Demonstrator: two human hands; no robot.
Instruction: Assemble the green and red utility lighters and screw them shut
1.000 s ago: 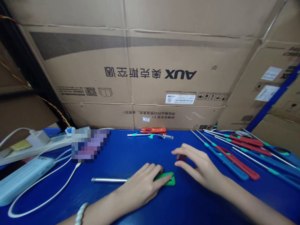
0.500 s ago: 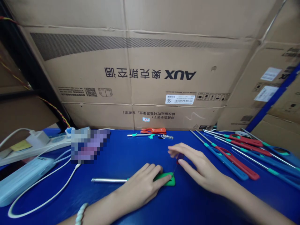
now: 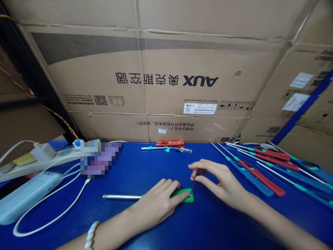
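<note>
As the head view shows, both hands are at work over the near middle of the bench (image 3: 221, 227). The green handle (image 3: 191, 199) lies flat there, its metal tube (image 3: 121, 197) pointing left. The left hand (image 3: 161, 201) is laid over it, fingers bent and closed on the handle, one digit stretched towards its right end; this presumably stops the piece turning or sliding.

The right hand (image 3: 221, 180) has its thumb and fingers drawn in around the dark handle of a thin driver (image 3: 199, 172), with a loose curl that appears suited to twirling. The driver slants down to the left, its tip at the green handle's right end; whether it is seated in a screw cannot be told.

At the right, a blue lighter (image 3: 256, 184) and a red lighter (image 3: 269, 182) lie with others, seemingly set aside to leave working room. An orange shell (image 3: 170, 143) and a separate rod (image 3: 158, 148) lie at the far edge, probably grouped as parts of one unit.
</note>
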